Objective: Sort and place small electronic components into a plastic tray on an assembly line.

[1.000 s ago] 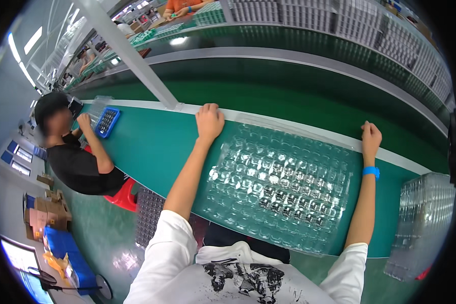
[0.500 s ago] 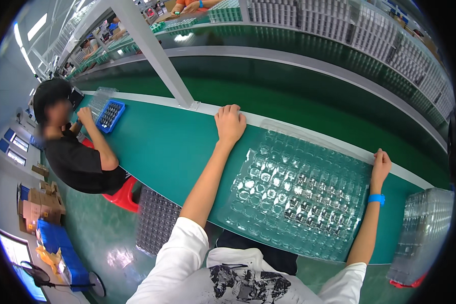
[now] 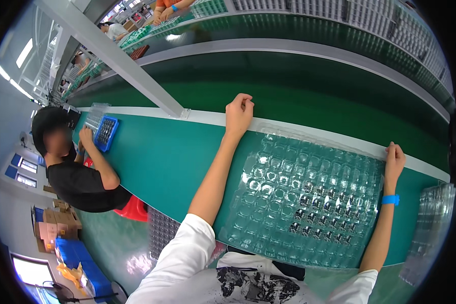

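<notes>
A large clear plastic tray [image 3: 261,202] with rows of moulded pockets lies on the green bench in front of me. Small dark and silvery parts [image 3: 321,217] fill several pockets in its right half; the other pockets hold none that I can see. Beyond the tray's far left corner, my left hand [image 3: 239,115] is over the pale bench rail [image 3: 207,117], fingers curled in and nothing visible in them. Closed too, my right hand [image 3: 395,161] is at the rail by the tray's far right corner, a blue band on its wrist. Its fingertips are partly hidden.
A stack of clear trays [image 3: 430,228] stands at the right. On the left, a person in black [image 3: 81,180] sits by a blue tray of small parts [image 3: 106,134]. A slanted white post [image 3: 131,76] meets the rail. Beyond it runs a dark green belt [image 3: 309,96].
My left hand has risen off the rail and curled its fingers. The right hand still sits closed near the tray's far right corner. The whole view has shifted slightly.
</notes>
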Demonstrator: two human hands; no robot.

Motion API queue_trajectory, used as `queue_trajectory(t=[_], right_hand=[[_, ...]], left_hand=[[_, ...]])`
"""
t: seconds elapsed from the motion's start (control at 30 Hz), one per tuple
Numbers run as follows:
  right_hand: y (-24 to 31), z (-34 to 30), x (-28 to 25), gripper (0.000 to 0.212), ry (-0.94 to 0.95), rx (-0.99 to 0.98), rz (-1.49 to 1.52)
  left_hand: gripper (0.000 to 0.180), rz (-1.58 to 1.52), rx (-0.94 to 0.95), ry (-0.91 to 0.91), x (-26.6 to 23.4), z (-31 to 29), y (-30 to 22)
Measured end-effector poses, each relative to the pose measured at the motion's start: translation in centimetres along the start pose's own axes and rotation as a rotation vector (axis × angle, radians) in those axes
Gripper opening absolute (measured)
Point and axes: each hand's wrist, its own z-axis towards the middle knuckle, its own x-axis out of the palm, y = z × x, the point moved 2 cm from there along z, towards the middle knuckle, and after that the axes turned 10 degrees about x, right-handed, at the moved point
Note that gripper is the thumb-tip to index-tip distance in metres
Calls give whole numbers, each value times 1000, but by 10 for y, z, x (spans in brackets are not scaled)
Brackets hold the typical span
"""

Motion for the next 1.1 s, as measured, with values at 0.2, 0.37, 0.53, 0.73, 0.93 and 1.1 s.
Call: queue_trajectory(t=[0.2,0.37,0.53,0.73,0.93,1.1], right_hand=[[-44,20,-12,34,13,1,-16],[-40,20,-12,35,27,-13,-46],[-44,22,-10,35,47,5,7],[-41,23,-12,34,27,38,21],[-38,14,-9,31,61,10,74],[-31,12,-9,31,80,19,70]], left_hand=[[14,52,110,-9,2,2,-5],[14,21,12,19,-1,1,-11],[13,-38,-9,0,-2,0,-17],[13,-44,20,-24,0,-1,-16],[14,-51,10,1,1,-1,-13],[15,-88,-33,6,-1,-1,-14]])
